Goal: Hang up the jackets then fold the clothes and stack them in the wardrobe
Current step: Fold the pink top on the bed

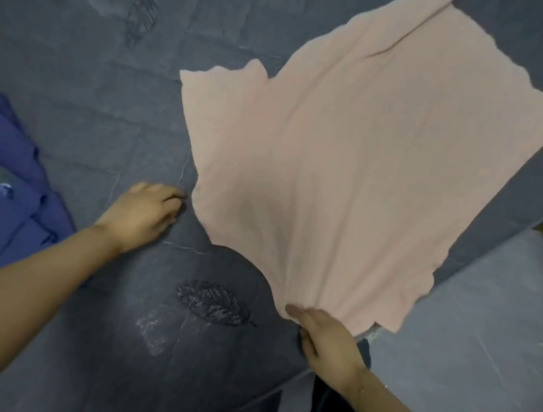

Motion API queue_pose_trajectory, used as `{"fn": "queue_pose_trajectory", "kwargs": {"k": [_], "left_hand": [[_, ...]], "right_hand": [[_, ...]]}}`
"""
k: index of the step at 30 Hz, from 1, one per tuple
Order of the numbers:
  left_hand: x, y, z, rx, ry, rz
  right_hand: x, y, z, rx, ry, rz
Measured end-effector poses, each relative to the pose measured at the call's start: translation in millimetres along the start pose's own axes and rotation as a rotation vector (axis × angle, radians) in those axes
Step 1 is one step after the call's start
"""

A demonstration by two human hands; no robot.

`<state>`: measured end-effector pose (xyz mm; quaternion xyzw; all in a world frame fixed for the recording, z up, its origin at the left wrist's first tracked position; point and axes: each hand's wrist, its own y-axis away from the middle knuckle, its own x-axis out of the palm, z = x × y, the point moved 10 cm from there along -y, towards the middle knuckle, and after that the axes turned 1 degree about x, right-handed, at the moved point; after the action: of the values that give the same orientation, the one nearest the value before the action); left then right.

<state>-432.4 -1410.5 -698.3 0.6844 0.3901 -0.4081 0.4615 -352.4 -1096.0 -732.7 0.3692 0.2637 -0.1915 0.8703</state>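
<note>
A: What is nearest?

B: The right hand (324, 342), low in the view. Its fingers (297, 313) pinch the near corner of a pale pink garment (337, 166), thumb on top of the cloth.

A: And the other hand?

B: The left hand (144, 213) sits a little farther out and to the left, just beside the garment's left edge. Its fingers (174, 198) are curled downward against the bed (92, 61); I cannot tell whether they hold any cloth or a loose thread there.

A: Where does the pink garment lie?

B: Spread mostly flat on the dark grey bed cover, reaching from the right hand away toward the far right corner, one strip running off the top of the view. Its near right edge hangs past the bed's side, above the grey floor (487, 338).

A: Anything else?

B: A blue garment (1, 177) with pale leaf embroidery lies crumpled at the left edge, well apart from the pink one. Dark leaf patterns are stitched into the bed cover.
</note>
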Motion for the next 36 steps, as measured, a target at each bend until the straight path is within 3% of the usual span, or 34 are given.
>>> {"fn": "queue_pose_trajectory", "kwargs": {"k": [4,8,10,14,17,21,25,28,31,34,36], "left_hand": [[-9,-8,-34,-0.155,0.248,-0.221],[40,-35,-61,-0.156,0.067,0.049],[62,-37,-54,-0.275,-0.001,0.134],[68,-32,-61,-0.536,0.139,0.174],[59,-25,-79,-0.746,0.344,0.165],[41,-20,-134,-0.941,0.652,-0.069],[47,-53,-221,-1.056,0.887,-0.200],[69,-90,-293,-1.189,1.231,-0.324],[110,-102,-369,-1.542,1.717,-0.511],[138,-66,-418,-2.019,1.750,-0.850],[151,-54,-441,-2.111,1.832,-0.992]], "right_hand": [[-4,0,2,-0.054,0.012,-0.078],[-8,2,5,-0.088,0.050,-0.120],[-5,-1,2,-0.097,0.056,-0.090],[5,-1,-11,-0.045,0.080,0.126],[-21,13,-24,0.059,-0.325,0.130],[-98,31,-103,0.374,-0.962,-0.184],[-180,45,-193,0.539,-1.081,-0.313],[-231,45,-251,0.567,-1.055,-0.288],[-255,39,-308,0.654,-0.971,-0.166],[-243,38,-332,0.710,-0.939,-0.003],[-225,34,-324,0.672,-0.919,0.115]]}}
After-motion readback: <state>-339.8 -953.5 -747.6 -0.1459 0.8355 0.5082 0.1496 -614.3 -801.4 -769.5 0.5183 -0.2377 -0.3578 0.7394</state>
